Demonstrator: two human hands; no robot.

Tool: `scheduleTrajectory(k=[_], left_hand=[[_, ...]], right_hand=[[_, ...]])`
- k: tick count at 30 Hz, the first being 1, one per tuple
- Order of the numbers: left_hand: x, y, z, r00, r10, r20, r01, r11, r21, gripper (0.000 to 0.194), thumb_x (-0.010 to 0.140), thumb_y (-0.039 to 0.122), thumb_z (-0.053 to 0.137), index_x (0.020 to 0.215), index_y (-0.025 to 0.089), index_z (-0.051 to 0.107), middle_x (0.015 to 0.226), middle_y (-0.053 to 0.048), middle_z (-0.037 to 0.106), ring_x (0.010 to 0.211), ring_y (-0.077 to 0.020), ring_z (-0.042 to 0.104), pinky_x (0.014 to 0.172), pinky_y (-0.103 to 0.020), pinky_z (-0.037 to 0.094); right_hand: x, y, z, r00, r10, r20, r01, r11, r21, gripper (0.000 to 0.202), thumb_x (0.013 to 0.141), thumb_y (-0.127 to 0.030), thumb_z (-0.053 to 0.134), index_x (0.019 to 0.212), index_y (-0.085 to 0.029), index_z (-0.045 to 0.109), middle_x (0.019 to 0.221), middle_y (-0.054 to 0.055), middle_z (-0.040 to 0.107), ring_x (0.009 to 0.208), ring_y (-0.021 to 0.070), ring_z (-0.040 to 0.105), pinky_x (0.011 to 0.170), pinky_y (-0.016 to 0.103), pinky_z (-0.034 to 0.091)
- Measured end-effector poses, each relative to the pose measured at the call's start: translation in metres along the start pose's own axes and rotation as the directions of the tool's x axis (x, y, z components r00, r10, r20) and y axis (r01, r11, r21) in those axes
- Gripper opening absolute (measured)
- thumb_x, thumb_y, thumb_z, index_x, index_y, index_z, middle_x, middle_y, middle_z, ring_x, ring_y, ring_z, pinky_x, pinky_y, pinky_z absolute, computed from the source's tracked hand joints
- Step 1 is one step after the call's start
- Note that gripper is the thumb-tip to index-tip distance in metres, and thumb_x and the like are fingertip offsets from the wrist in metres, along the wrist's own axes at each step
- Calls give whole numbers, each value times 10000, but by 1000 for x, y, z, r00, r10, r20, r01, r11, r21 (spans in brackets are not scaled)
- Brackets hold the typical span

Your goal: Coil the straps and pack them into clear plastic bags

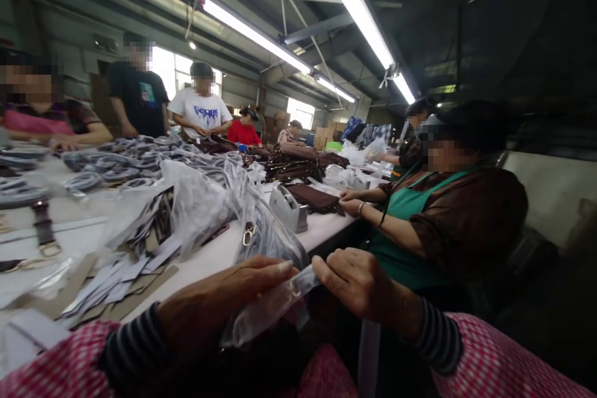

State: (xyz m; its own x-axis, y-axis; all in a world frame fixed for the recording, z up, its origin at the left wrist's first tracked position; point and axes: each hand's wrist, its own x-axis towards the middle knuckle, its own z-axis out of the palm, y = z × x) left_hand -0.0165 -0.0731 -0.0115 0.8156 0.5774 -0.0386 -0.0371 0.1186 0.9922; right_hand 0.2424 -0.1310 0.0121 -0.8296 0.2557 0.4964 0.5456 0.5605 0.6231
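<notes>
Plastic-sleeved strap up front, slanting across the wearer's body at the near side of the bench. Bench: white top, long, running away into the room, loaded along most of its length. Right side: co-worker in a green apron, seen from the side, both hands at the edge of a flat dark brown piece. Far left on the bench: broad heap of grey, plastic-wrapped straps. Mid-bench: stack of dark brown goods, exact kind unclear. Nearer: clear plastic bag, crumpled, beside narrow dark strips. Loose card strips, white and tan, fanned out at near left.

Left hand: fingers nearly straight and together, laid over the sleeve; underside hidden, cannot tell how firm the hold. Right hand: fingers curled in, thumb and forefinger closed on the sleeve's upper end. Tape dispenser stands beyond the hands, next to bundled wrapped straps. Smallest: gold-toned clasp on that bundle; metal ring showing through the sleeve, between the hands.
</notes>
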Motion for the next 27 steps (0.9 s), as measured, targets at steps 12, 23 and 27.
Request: scheduleTrajectory(k=[12,23,27], left_hand=[[26,-11,26,1000,13,0,-13,994,-111,325,922,431,672,792,133,671,528,29,491,434,-64,362,414,-184,202],[35,-4,39,977,211,19,-183,888,-421,186,983,291,635,1029,117,681,687,-9,635,467,-59,504,476,-160,429],[46,-15,50,999,51,10,-44,926,-376,295,962,370,672,1016,81,703,646,-33,672,374,-61,497,369,-148,394]], right_hand=[[-6,2,23,996,80,-35,-74,987,142,218,1033,-93,451,1198,-42,584,757,38,619,647,177,561,558,333,372],[-19,23,43,783,584,213,-572,543,614,204,1042,-235,477,1049,-172,670,777,14,683,662,152,618,634,254,446],[-29,45,47,692,702,166,-604,439,665,226,991,-264,491,1026,-188,702,864,34,719,783,183,642,739,285,468]])
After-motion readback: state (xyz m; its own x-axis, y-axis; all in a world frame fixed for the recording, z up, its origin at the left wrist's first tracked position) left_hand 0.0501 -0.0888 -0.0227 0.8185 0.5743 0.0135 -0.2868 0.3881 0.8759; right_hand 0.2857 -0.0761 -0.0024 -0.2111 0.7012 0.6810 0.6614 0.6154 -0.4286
